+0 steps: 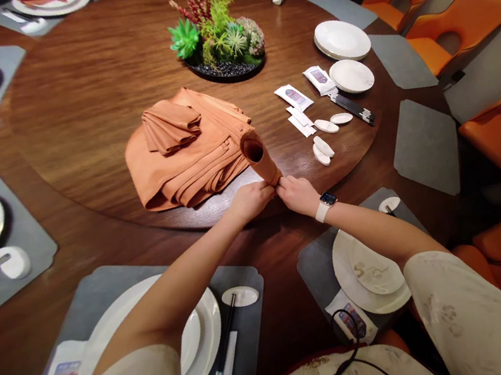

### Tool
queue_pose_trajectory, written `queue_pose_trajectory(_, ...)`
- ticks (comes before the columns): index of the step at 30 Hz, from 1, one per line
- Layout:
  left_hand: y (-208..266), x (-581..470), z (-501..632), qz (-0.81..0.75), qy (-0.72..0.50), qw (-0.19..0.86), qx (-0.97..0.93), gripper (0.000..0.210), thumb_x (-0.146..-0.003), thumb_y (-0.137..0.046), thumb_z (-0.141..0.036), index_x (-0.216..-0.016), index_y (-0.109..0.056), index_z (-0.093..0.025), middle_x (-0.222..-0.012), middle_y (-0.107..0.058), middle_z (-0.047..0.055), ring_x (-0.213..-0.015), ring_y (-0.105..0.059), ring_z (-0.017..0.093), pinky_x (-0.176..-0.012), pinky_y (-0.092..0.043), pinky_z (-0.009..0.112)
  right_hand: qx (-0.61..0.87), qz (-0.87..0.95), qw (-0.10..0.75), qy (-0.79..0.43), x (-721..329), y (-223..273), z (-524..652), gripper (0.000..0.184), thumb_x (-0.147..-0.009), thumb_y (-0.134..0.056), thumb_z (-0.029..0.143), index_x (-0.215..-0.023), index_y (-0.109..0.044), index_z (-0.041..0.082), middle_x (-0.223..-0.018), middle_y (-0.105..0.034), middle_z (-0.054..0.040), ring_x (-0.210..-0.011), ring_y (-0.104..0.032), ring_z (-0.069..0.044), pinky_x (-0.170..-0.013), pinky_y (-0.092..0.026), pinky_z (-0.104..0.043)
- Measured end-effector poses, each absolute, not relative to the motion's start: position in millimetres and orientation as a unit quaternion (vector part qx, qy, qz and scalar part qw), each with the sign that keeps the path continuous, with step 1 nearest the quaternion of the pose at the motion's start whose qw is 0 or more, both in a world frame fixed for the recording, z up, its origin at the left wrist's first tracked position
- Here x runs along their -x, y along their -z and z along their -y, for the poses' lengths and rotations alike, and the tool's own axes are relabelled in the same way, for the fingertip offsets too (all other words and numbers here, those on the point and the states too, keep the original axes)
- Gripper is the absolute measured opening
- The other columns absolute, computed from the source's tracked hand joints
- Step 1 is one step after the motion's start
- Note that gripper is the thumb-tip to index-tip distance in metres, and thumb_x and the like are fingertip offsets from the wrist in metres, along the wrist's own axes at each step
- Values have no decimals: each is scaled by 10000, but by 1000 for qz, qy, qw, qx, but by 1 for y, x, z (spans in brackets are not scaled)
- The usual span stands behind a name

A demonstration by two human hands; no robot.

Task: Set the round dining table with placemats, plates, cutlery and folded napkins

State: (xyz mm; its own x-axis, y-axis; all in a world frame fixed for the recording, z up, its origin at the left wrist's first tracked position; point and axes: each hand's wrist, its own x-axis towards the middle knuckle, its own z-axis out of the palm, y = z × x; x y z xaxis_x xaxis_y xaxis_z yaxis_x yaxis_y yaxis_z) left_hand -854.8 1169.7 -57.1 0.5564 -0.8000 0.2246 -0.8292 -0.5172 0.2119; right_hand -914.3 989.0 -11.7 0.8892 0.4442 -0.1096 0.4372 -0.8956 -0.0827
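Observation:
Both my hands meet at the lower end of an orange cloth napkin, which is rolled into a tube with its open end facing up and away. My left hand pinches it from the left side. From the right, my right hand grips the same end, a smartwatch on its wrist. Just beyond and to the left lies a fanned stack of orange napkins. A pleated, folded napkin rests on top of that stack. My fingertips are partly hidden by the cloth and each other.
A plant arrangement stands on the round turntable. To the right are stacked plates, wrapped packets, chopsticks and small white rests. Place settings on grey mats ring the edge; orange chairs stand right.

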Motion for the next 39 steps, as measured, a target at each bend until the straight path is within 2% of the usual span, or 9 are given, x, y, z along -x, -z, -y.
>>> queue_pose_trajectory(7,35,855,-1151,475,16,51,-878,178,-910,-525,-202,-895,-699,-166,-848,-712,91,-593,-619,192,-505,-342,293,981,146,108,-73,914,10,-978,258,-993,-482,250,-1038,-723,169,-1096,-661,-107,-937,-594,-207,-732,-421,-295)
queue_pose_trajectory(12,26,850,-1145,464,48,71,-882,192,-924,-546,-277,-921,-705,-170,-860,-720,104,-636,-654,202,-541,-391,282,975,157,149,-58,917,17,-967,250,-990,-504,260,-1111,-718,212,-1120,-637,-90,-964,-586,-204,-744,-429,-288)
queue_pose_trajectory(17,20,849,-1140,461,66,57,-883,221,-927,-511,-252,-930,-710,-157,-845,-723,106,-666,-666,196,-569,-431,266,981,168,91,-44,917,19,-968,290,-1018,-450,312,-1125,-699,208,-1107,-610,-119,-967,-535,-230,-715,-423,-297)
queue_pose_trajectory(23,13,859,-1131,435,80,25,-897,238,-892,-485,-133,-985,-704,-143,-858,-728,121,-698,-683,217,-571,-440,273,981,178,39,-72,917,13,-979,326,-991,-368,124,-1040,-689,90,-1105,-615,-197,-1017,-526,-282,-681,-416,-337)
queue_pose_trajectory(27,11,870,-1132,432,81,38,-897,253,-959,-464,-247,-1027,-692,-161,-945,-734,123,-748,-696,221,-597,-447,267,971,148,179,-61,917,13,-960,157,-926,-535,152,-1019,-655,109,-1038,-632,-139,-933,-564,-216,-768,-453,-313)
queue_pose_trajectory(28,11,874,-1132,435,81,45,-895,267,-973,-458,-285,-1036,-690,-169,-949,-734,119,-745,-696,217,-603,-448,264,965,119,232,-44,916,16,-952,201,-882,-602,168,-1074,-630,116,-1036,-629,-118,-906,-572,-199,-780,-466,-309)
queue_pose_trajectory(32,14,888,-1134,452,82,57,-886,230,-955,-511,-275,-1089,-676,-189,-960,-731,112,-741,-695,209,-618,-453,259,904,90,417,-36,915,34,-932,672,-660,-788,174,-1273,-516,133,-1189,-600,-125,-1012,-591,-214,-860,-504,-346)
queue_pose_trajectory(36,9,910,-1138,476,69,68,-874,191,-917,-526,-166,-1038,-673,-184,-1008,-717,96,-801,-691,202,-664,-477,265,816,137,550,-117,934,46,-940,523,-672,-804,291,-1119,-595,117,-1125,-648,-118,-1057,-602,-237,-951,-493,-401)
queue_pose_trajectory(39,-8,934,-1146,481,29,150,-863,144,-928,-516,-184,-969,-654,-188,-1008,-697,75,-864,-669,188,-721,-496,267,750,109,645,-101,963,37,-951,583,-688,-803,436,-1135,-574,142,-1129,-642,-94,-1056,-602,-217,-945,-510,-378)
